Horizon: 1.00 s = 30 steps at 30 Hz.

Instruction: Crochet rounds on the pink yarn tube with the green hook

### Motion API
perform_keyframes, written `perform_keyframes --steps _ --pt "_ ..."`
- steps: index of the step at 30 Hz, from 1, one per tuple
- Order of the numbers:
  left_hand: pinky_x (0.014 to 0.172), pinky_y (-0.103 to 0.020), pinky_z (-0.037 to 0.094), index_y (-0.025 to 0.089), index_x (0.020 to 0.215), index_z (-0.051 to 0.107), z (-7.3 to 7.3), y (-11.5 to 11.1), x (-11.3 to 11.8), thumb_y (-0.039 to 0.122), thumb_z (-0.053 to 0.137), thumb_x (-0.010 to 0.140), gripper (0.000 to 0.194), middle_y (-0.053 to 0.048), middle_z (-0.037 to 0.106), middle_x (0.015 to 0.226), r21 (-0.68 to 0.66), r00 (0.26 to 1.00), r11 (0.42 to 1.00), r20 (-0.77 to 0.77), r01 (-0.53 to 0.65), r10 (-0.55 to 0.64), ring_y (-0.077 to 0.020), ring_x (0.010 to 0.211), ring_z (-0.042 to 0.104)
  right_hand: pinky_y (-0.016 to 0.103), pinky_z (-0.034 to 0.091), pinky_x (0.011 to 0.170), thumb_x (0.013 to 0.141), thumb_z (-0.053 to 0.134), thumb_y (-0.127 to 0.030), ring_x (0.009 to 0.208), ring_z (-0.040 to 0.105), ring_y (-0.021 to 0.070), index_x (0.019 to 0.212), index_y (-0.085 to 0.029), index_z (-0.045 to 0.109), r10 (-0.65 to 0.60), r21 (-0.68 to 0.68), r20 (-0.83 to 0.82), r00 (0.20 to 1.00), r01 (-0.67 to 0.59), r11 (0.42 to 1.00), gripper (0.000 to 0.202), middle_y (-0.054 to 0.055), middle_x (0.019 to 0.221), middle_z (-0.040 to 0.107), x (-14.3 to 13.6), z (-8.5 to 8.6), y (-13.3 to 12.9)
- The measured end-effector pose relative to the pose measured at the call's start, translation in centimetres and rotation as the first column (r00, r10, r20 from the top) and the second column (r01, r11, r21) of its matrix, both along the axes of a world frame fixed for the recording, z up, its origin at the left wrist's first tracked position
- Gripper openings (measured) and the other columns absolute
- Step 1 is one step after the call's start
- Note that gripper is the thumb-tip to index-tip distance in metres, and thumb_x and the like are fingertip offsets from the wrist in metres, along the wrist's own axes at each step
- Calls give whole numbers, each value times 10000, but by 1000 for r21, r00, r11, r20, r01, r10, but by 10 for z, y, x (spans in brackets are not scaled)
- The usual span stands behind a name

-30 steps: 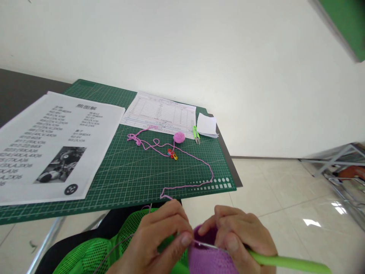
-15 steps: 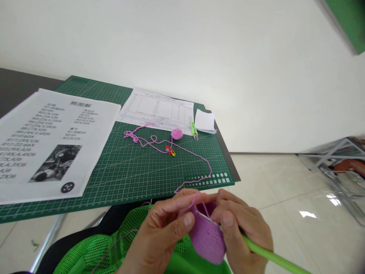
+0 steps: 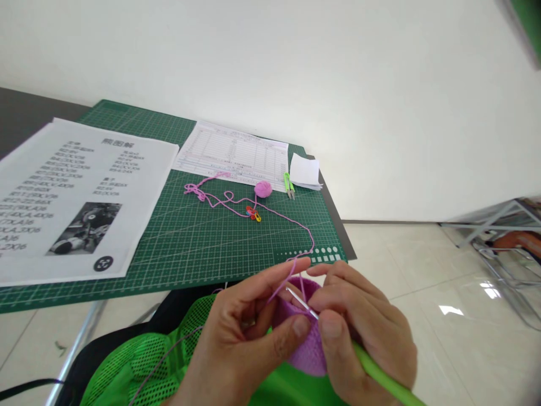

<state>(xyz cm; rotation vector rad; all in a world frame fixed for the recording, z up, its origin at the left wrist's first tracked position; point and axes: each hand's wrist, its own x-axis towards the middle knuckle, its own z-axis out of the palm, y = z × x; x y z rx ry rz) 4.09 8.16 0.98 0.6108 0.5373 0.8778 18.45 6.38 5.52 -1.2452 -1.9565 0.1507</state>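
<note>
Purple yarn, worked into a cup-shaped crochet piece point(image 3: 310, 352), sits between the two hands, its open rim turned up and its rounded underside hanging over bright green clothing point(image 3: 156, 352). The left hand point(image 3: 249, 332) pinches the piece at its left side, thumb pressed on the near wall just below the rim, while the forefinger stretches above the opening with a pink-purple working strand point(image 3: 282, 288) running over it. The right hand point(image 3: 367, 332) is closed around a crochet hook point(image 3: 302, 300), thumb against its front; the light green handle emerges below the palm, and the slim metal shaft slants up and leftwards across the piece's mouth, its tip close beneath the left forefinger. Whether the right fingers also touch the piece, I cannot tell. Beyond the hands, on a green cutting mat point(image 3: 203, 242), lie a small yarn ball point(image 3: 262, 189), coloured stitch markers point(image 3: 253, 213) just below it, green-handled thread snips point(image 3: 288, 185), and, at left, a printed pattern sheet point(image 3: 139, 186)
</note>
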Motion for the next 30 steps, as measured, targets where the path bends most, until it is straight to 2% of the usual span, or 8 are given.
perform_keyframes --steps 5,11,15,18,23,27,30 --pt "853 -108 519 398 1070 769 5 -2 1 120 799 754 422 66 798 1070 -16 999 999 39 -36 37 -132 1043 702 291 532 659 970 450 -246 693 649 154 790 -184 583 30 -24 36 999 -30 999 232 9 633 638 2 -1 -2" --pt "767 -37 486 389 1123 744 8 -6 3 125 772 796 422 85 782 852 -39 994 993 3 -108 108 -27 754 664 284 534 659 886 452 -76 557 546 107 731 -156 559 45 8 2 999 -45 999 205 7 635 629 1 -2 -4" --pt "765 -34 474 407 1129 736 8 -12 3 147 775 800 421 92 756 822 -66 989 987 -13 -146 146 -24 757 639 281 536 649 854 446 -42 541 536 102 718 -163 540 47 21 24 999 -47 999 205 -3 618 618 -1 -2 -4" --pt "760 -37 474 412 1138 730 9 -13 2 161 773 805 419 90 744 813 -69 987 985 -28 -159 158 -29 762 632 279 533 652 894 439 -88 561 551 103 723 -163 550 35 -3 -11 999 -35 999 217 -6 619 624 -2 -3 -4" --pt "770 -55 479 389 1112 747 11 -8 0 151 775 801 393 78 745 819 -94 993 991 52 -97 102 -38 779 635 273 513 616 942 473 -201 690 622 131 773 -136 606 24 -16 -66 998 -25 1000 224 28 694 667 -1 -2 -2" --pt "782 -60 473 367 1133 741 12 -2 -3 126 749 824 392 64 753 863 -85 996 996 89 -10 18 -46 819 638 285 537 650 903 473 -104 667 615 127 753 -126 597 99 8 -35 994 -99 995 196 25 673 658 1 2 -2" --pt "787 -73 479 356 1143 739 12 0 -6 133 729 842 374 57 749 874 -45 996 998 85 33 -29 -59 847 639 265 529 611 881 468 -72 667 627 127 720 -131 595 92 14 -52 994 -92 996 214 17 635 641 2 4 -1"
